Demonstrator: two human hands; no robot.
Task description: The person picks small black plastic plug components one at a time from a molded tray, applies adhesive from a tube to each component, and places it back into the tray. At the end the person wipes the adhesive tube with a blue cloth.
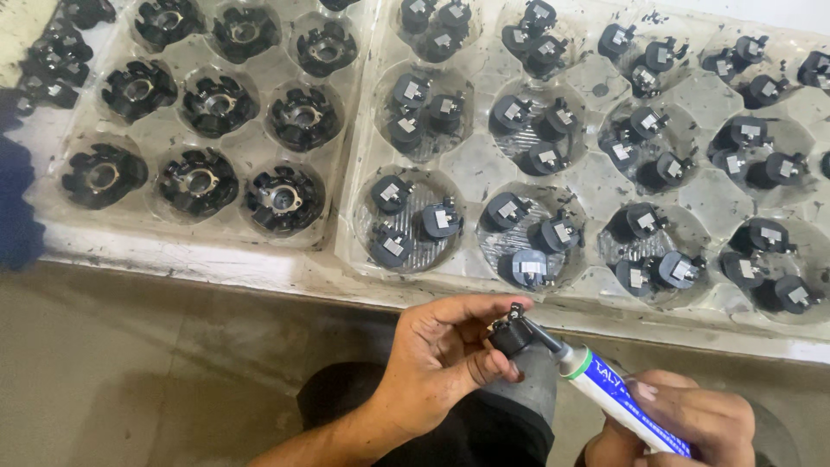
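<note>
Left hand (441, 350) pinches black part (510, 335).

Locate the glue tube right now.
In the head view the glue tube sits bottom right, held by the right hand, its dark nozzle touching the small black part pinched in the left hand, just below the clear tray.

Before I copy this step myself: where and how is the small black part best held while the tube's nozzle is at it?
Probably by its round black body, from the left. The left hand pinches the small black part that way, fingers round its sides, leaving the clip end facing the nozzle of the white and blue tube held in the right hand.
</note>
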